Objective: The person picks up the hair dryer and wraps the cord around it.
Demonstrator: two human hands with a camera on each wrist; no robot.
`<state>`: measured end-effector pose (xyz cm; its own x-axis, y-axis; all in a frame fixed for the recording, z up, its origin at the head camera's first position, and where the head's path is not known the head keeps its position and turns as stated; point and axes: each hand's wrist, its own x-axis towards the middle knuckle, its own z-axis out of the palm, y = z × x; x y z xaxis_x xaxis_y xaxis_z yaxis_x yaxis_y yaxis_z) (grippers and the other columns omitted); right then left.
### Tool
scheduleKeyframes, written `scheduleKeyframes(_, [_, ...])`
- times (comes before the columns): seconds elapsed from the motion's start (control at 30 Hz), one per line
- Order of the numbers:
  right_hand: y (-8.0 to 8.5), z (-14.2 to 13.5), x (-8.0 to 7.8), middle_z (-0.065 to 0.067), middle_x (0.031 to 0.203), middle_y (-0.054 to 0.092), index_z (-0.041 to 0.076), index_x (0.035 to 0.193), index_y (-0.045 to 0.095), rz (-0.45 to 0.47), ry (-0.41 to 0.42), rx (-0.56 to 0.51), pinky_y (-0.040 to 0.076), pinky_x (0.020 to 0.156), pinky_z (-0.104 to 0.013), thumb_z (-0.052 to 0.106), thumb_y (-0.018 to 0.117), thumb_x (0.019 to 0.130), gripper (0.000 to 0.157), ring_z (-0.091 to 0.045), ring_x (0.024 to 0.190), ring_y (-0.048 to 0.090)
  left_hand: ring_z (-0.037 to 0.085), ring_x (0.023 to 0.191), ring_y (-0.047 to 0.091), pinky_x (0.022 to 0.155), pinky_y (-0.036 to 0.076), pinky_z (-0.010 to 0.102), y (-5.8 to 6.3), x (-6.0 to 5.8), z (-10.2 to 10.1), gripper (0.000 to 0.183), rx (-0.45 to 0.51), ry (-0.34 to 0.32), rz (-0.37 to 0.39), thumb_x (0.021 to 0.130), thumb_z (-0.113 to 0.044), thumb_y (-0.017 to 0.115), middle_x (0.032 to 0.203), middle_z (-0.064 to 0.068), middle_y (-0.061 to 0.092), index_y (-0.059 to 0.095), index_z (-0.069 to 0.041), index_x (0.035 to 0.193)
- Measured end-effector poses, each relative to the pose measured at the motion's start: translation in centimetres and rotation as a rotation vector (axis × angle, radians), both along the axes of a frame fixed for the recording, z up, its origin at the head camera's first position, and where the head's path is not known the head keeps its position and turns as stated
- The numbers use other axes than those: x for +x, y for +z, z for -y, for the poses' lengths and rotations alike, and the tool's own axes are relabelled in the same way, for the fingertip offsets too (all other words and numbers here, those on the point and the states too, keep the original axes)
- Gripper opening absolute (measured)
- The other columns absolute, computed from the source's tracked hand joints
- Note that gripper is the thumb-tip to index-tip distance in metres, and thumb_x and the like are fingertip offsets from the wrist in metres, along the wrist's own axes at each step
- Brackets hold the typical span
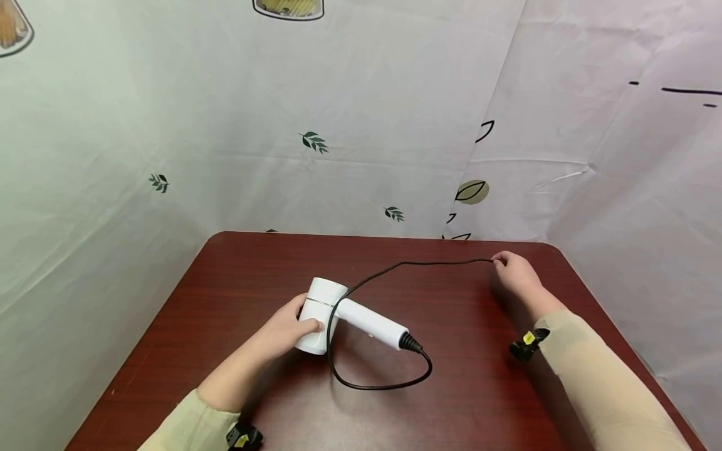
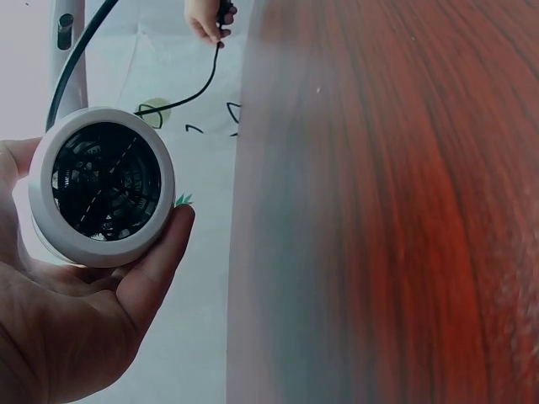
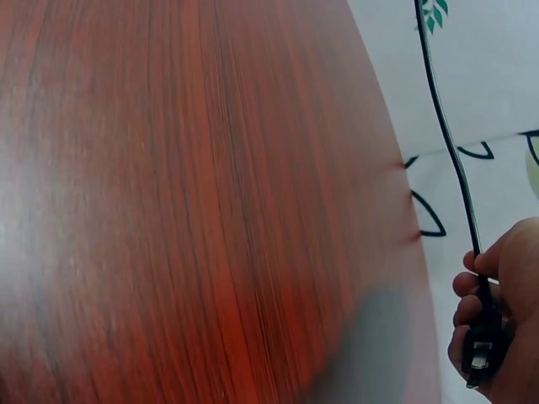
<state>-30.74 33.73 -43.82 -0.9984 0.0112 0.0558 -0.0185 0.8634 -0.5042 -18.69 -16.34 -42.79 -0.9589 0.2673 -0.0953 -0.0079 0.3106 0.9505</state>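
A white hair dryer point(image 1: 372, 322) is held over the table by my left hand point(image 1: 284, 329), whose fingers and thumb curl round its barrel. Its handle points to the right, and the round dark grille point(image 2: 107, 181) at one end faces the left wrist camera. From the handle's end the black cord point(image 1: 389, 388) loops down, crosses in front of the barrel and runs off to the right. There my right hand point(image 1: 517, 274) grips the cord's far end. In the right wrist view the black plug point(image 3: 482, 345) with its metal prongs sits within the curled fingers of that hand.
Beneath both hands lies a reddish-brown wooden table point(image 1: 254, 257) with rounded far corners. White sheeting point(image 1: 361, 175) printed with leaves hangs behind the table and along its sides. Black wrist cameras point(image 1: 529, 344) are strapped at both sleeves.
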Motion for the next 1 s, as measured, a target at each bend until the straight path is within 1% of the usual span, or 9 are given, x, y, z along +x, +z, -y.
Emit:
scheduleKeyframes(0.3, [-0.1, -1.3, 0.7, -0.032, 0.129, 0.053, -0.006, 0.127, 0.054, 0.005, -0.045, -0.006, 0.044, 0.087, -0.058, 0.017, 0.036, 0.104, 0.037, -0.045, 0.112, 0.053, 0.021, 0.087, 0.063, 0.075, 0.052, 0.034, 0.1, 0.1, 0.2, 0.065, 0.027, 0.003, 0.015, 0.08, -0.008, 0.066, 0.109, 0.015, 0.063, 0.043, 0.002, 0.141])
scheduleKeyframes(0.53, [-0.4, -2.0, 1.0, -0.031, 0.126, 0.055, -0.006, 0.125, 0.056, 0.004, -0.075, 0.011, 0.044, 0.084, -0.056, 0.018, 0.036, 0.103, 0.038, -0.044, 0.108, 0.054, 0.022, 0.091, 0.063, 0.076, 0.052, 0.034, -0.1, 0.2, 0.2, 0.064, 0.052, 0.007, 0.052, 0.083, -0.008, 0.063, 0.114, 0.016, 0.061, 0.04, 0.003, 0.141])
scheduleKeyframes(0.63, [-0.6, -2.4, 1.1, -0.031, 0.127, 0.054, -0.006, 0.125, 0.057, 0.021, -0.078, 0.024, 0.045, 0.083, -0.055, 0.019, 0.036, 0.103, 0.038, -0.043, 0.106, 0.055, 0.022, 0.092, 0.063, 0.078, 0.052, 0.034, -0.1, 0.2, 0.3, 0.061, 0.082, 0.002, 0.074, 0.085, -0.008, 0.061, 0.116, 0.017, 0.061, 0.039, 0.003, 0.141])
scheduleKeyframes(0.8, [-0.8, -2.9, 1.1, -0.032, 0.129, 0.053, -0.006, 0.126, 0.057, 0.042, -0.083, 0.044, 0.045, 0.083, -0.056, 0.019, 0.036, 0.103, 0.039, -0.044, 0.106, 0.055, 0.022, 0.091, 0.064, 0.079, 0.052, 0.034, 0.1, 0.3, 0.6, 0.059, 0.166, -0.018, 0.109, 0.087, -0.007, 0.055, 0.115, 0.019, 0.06, 0.035, 0.007, 0.14])
scheduleKeyframes(0.87, [-0.9, -3.0, 1.1, -0.032, 0.129, 0.053, -0.007, 0.125, 0.057, 0.046, -0.085, 0.049, 0.045, 0.082, -0.056, 0.019, 0.036, 0.103, 0.04, -0.044, 0.106, 0.055, 0.022, 0.09, 0.064, 0.079, 0.052, 0.034, 0.2, 0.4, 0.6, 0.06, 0.195, -0.023, 0.116, 0.087, -0.008, 0.054, 0.114, 0.019, 0.059, 0.033, 0.008, 0.14])
scheduleKeyframes(1.0, [-1.1, -3.1, 1.4, -0.032, 0.129, 0.053, -0.007, 0.126, 0.056, 0.062, -0.094, 0.05, 0.045, 0.082, -0.054, 0.018, 0.035, 0.103, 0.04, -0.043, 0.105, 0.055, 0.02, 0.089, 0.064, 0.078, 0.052, 0.034, 0.2, 0.4, 0.6, 0.061, 0.222, -0.015, 0.12, 0.087, -0.008, 0.053, 0.113, 0.017, 0.059, 0.032, 0.009, 0.141])
